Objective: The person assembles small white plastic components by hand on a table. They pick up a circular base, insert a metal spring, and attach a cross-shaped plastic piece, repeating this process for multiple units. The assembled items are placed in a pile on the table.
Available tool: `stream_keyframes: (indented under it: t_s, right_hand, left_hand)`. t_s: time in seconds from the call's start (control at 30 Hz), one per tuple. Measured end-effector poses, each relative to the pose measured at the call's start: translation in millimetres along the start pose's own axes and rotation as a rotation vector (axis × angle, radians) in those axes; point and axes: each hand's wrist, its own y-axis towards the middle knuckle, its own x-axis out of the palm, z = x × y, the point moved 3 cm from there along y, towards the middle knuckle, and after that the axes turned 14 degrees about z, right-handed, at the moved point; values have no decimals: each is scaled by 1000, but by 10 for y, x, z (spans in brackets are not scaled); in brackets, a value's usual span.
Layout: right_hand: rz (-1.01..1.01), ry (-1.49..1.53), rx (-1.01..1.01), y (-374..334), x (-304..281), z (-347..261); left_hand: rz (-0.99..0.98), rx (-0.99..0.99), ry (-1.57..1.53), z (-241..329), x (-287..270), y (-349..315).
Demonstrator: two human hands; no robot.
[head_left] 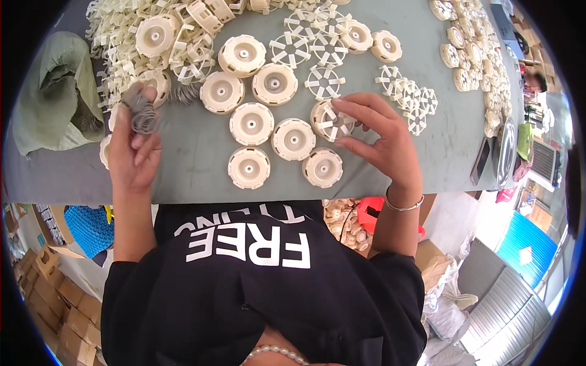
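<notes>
My left hand (140,160) grips grey coil springs (144,119); my right hand (389,137) holds the spoke-topped cream wheel (334,122) by its edge. Wheel: round, no long axis, well right of springs.

Grey coils (144,117) in the left hand (135,155) blur together; it partly hides a cream wheel (161,84). Beyond it, the upper edge crops heaped parts (204,17).

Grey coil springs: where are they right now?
Head view, left of centre: some springs are in the left hand, others on the table to its right, below the cream plastic heap.
</notes>
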Motion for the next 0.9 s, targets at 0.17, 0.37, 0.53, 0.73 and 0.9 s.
stream_keyframes:
  t_s: [0.17,0.37,0.53,0.73,0.9]
  right_hand:
    - [11,-50,8,34,12,-7]
    - [35,-42,61,11,14,23]
    - [42,-67,30,10,40,-4]
    - [-4,-171,-8,2,95,-1]
    - [-12,-654,-224,-229,258,-71]
  left_hand:
    - [-216,-336,-550,-49,86,95]
    - [-396,-424,-620,-111,213,130]
    - [-458,-531,-643,-186,314,126]
    - [-528,-637,-596,-325,458,52]
    - [-446,-585,-542,-349,451,-20]
